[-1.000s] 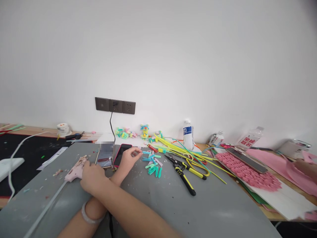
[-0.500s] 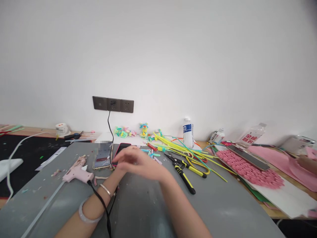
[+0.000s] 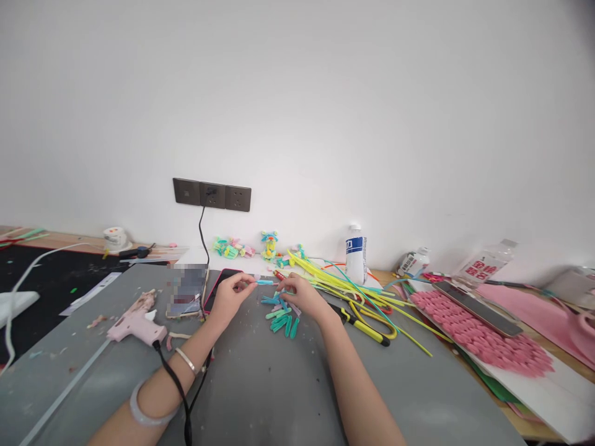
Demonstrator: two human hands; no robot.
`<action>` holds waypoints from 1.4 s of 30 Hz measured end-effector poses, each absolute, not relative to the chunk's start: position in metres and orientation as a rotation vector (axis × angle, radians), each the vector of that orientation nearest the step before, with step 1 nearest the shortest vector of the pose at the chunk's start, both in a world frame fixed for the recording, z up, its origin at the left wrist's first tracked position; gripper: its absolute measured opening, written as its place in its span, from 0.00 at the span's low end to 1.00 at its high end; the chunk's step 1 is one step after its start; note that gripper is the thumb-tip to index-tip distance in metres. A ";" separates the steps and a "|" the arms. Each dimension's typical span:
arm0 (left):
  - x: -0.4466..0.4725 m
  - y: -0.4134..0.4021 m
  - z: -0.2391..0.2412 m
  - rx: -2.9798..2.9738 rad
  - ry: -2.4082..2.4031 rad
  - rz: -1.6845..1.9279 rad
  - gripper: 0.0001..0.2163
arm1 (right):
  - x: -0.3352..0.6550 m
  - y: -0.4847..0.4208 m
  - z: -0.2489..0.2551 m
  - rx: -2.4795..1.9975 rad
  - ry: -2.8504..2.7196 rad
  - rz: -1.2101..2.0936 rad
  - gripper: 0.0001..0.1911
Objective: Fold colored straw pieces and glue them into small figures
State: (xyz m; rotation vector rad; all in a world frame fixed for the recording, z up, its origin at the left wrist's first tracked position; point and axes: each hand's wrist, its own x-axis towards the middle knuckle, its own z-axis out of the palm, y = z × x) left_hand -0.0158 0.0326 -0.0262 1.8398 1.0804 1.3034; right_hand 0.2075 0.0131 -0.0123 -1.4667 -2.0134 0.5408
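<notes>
My left hand (image 3: pixel 231 296) pinches one end of a short light-blue pipe-cleaner piece (image 3: pixel 264 282), which points toward my right hand. My right hand (image 3: pixel 302 295) is closed with its fingertips down at a small pile of cut pipe-cleaner pieces (image 3: pixel 280 323) in blue, green and lilac. What its fingertips hold, if anything, is hidden. A dark phone with a pink edge (image 3: pixel 217 286) lies just behind my left hand. Yellow-and-black pliers (image 3: pixel 365 327) lie beside my right wrist, partly covered by it.
A pink glue gun (image 3: pixel 137 325) lies left, its black cord (image 3: pixel 186 409) crossing my left forearm. Long yellow pipe cleaners (image 3: pixel 344 282) spread to the right. A white bottle (image 3: pixel 356 257) stands by the wall. A phone (image 3: pixel 476 308) rests on pink knotted material (image 3: pixel 511 353).
My hands overlapped near the phone before; now they are apart, the right one moved to the pile. The blue piece now shows in my left hand. A hand at the right edge is gone.
</notes>
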 end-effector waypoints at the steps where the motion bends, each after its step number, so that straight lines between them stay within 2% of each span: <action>1: -0.016 0.032 -0.026 1.843 1.082 1.297 0.09 | 0.206 0.013 -0.014 -1.484 -2.032 0.516 0.09; 11: -0.013 0.031 -0.026 1.828 1.092 1.278 0.09 | 0.213 0.014 -0.020 -1.543 -1.838 0.565 0.02; 15: -0.014 0.030 -0.026 1.831 1.079 1.263 0.09 | 0.222 0.010 -0.018 -1.540 -1.714 0.686 0.11; 18: -0.013 0.029 -0.026 1.858 1.057 1.207 0.09 | 0.228 0.007 -0.013 -1.456 -1.588 0.899 0.16; 21: -0.012 0.028 -0.025 1.886 1.043 1.136 0.09 | 0.230 0.004 -0.008 -1.339 -1.437 1.115 0.20; 25: -0.010 0.026 -0.024 1.910 0.992 1.043 0.10 | 0.225 0.001 -0.004 -1.294 -1.462 1.193 0.21; 36: -0.008 0.022 -0.020 1.924 0.943 0.968 0.09 | 0.211 -0.002 -0.001 -1.252 -1.578 1.108 0.20; 42: -0.008 0.022 -0.018 1.926 0.965 0.986 0.09 | 0.203 -0.002 -0.002 -1.249 -1.740 0.732 0.12</action>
